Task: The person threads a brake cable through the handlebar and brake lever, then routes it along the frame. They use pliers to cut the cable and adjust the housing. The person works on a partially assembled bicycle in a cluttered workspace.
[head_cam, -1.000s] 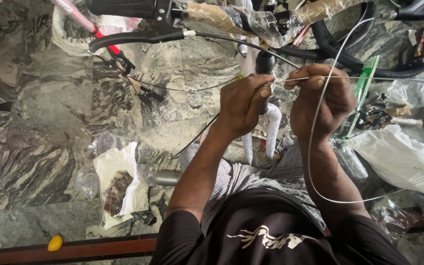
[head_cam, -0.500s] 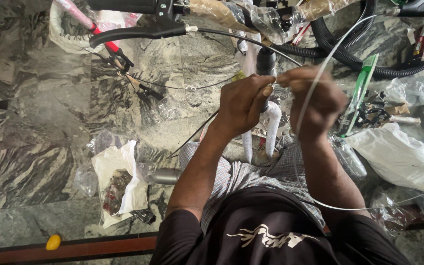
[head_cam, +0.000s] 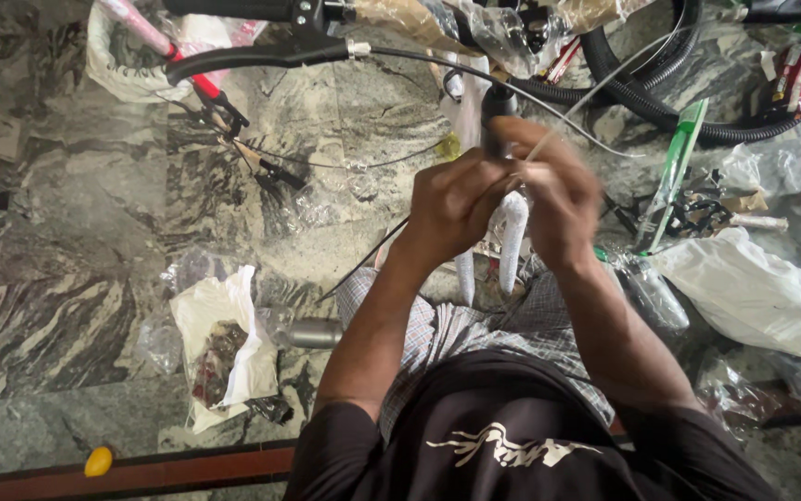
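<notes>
As both forearms reach forward, left hand [head_cam: 456, 199] pinching thin cable [head_cam: 604, 70], right hand [head_cam: 558, 199] blurred, grip unclear.

left hand [head_cam: 451, 199] pinches thin cable [head_cam: 586, 93] | right hand [head_cam: 558, 199] blurred (perhaps gripping it)

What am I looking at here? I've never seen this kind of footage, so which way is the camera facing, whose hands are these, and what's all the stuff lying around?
The single view comes from a camera worn on a person's head, looking straight down past their dark shirt. The left hand and right hand meet close together, pinching a thin pale cable that loops up and away; the right hand is blurred. Above them runs a bicycle handlebar with a black brake lever. On the marbled stone floor lie a white bag, an open white wrapper with dark parts in it, a black corrugated hose, a green packet and a small yellow object.
</notes>
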